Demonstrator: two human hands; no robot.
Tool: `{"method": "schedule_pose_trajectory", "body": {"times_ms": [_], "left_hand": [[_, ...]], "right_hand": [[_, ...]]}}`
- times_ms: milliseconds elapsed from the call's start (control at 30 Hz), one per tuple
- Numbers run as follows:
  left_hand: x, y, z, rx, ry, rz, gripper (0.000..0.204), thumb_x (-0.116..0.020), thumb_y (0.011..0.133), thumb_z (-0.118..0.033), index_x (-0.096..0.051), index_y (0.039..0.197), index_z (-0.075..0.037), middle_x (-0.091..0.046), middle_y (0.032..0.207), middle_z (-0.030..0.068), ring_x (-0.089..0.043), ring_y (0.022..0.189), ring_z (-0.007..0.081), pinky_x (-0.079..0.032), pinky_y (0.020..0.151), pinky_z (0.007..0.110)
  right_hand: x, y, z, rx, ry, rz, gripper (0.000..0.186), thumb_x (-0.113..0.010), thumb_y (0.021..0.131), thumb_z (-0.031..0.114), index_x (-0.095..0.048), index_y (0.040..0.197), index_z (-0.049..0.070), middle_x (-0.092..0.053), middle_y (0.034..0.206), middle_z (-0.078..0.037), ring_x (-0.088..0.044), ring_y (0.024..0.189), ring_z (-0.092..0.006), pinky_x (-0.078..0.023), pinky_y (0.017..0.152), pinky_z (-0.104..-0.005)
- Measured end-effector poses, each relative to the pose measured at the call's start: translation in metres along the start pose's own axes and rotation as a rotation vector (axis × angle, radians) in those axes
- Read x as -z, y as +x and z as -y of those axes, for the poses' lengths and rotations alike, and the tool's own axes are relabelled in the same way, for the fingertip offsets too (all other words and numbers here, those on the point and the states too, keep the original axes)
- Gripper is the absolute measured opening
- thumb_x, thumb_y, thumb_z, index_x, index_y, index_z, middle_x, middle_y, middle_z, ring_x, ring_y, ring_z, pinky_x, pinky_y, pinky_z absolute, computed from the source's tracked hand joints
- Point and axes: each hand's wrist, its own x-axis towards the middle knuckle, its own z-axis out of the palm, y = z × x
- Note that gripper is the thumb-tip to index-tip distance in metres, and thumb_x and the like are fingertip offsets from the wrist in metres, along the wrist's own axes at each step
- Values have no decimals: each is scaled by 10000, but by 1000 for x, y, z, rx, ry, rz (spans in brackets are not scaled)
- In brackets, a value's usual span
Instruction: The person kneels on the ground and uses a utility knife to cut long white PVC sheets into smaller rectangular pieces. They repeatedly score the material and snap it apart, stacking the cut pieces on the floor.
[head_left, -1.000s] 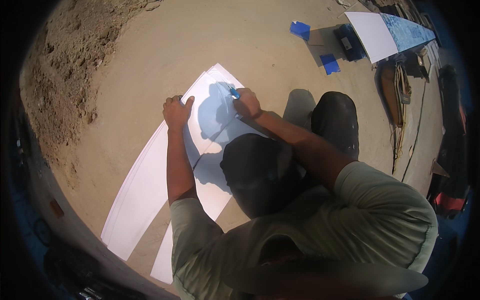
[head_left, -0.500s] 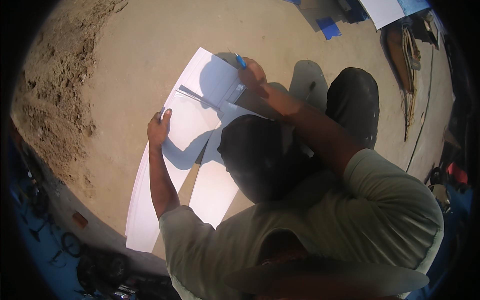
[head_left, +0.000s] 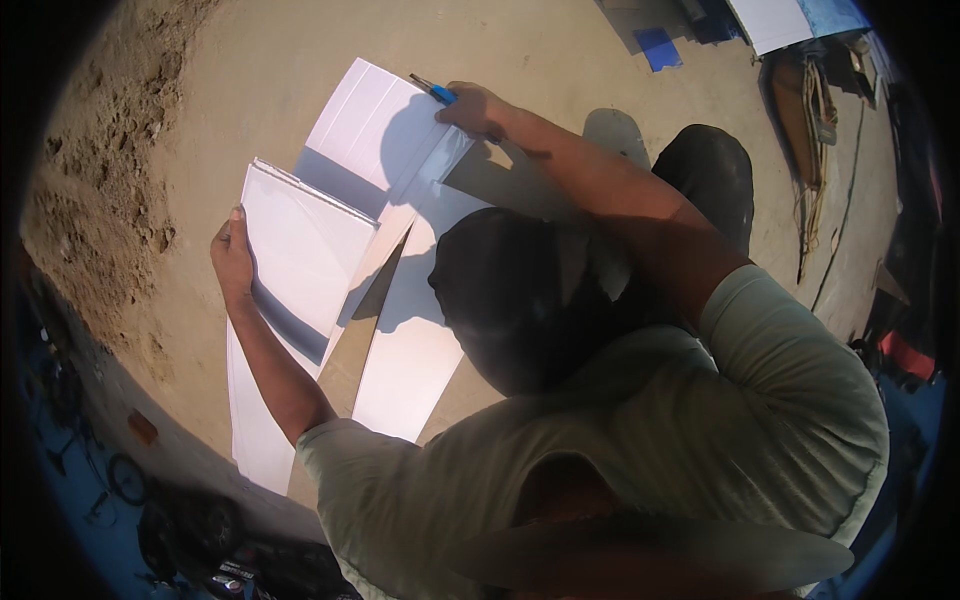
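My left hand (head_left: 232,258) grips the left edge of a short white panel piece (head_left: 310,235), thumb on top and fingers hidden underneath. The piece is lifted a little and casts a shadow on the long white panel (head_left: 345,110) beneath it. Its far edge looks thick and rough. My right hand (head_left: 474,110) is closed around a blue-handled utility knife (head_left: 442,94), at the upper right corner of the long panel. The knife's tip points left, past the panel's far edge. A second white panel (head_left: 410,375) lies slanted beside the long one, partly under my knee.
Rough broken earth (head_left: 110,170) borders the concrete floor on the left. At the upper right are a blue scrap (head_left: 658,50), a white and blue sheet (head_left: 770,25) and a bundle of cords (head_left: 815,150). A brick-red block (head_left: 142,428) lies at the lower left.
My left hand has moved left and toward me, lifting the short piece away from the long panel's far part. My right hand with the knife has shifted left and farther away.
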Motion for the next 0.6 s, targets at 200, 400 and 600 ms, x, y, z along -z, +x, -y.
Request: {"method": "schedule_pose_trajectory", "body": {"times_ms": [200, 400, 600], "left_hand": [[23, -5, -14, 25, 1, 36, 745, -633, 1183, -588, -804, 1288, 129, -819, 1103, 128, -711, 1043, 200, -570, 990, 383], [11, -1, -8, 4, 24, -57, 738, -678, 1150, -623, -845, 1183, 95, -815, 1030, 104, -702, 1022, 182, -562, 969, 354], [22, 23, -8, 71, 41, -87, 806, -710, 1075, -727, -881, 1218, 48, -851, 1047, 149, -767, 1000, 224, -593, 963, 392]], "right_hand": [[-7, 12, 95, 176, 23, 37, 364, -836, 1003, 339, -661, 1116, 41, -641, 821, -49, -639, 653, -155, -536, 591, -389], [-26, 34, 101, 13, -18, 15, 396, -821, 975, 298, -665, 1198, 10, -662, 919, -89, -685, 726, -215, -594, 625, -433], [-33, 28, 77, -53, 138, -110, 360, -802, 968, 265, -691, 1197, 10, -679, 930, -115, -721, 796, -232, -619, 697, -431]]}}
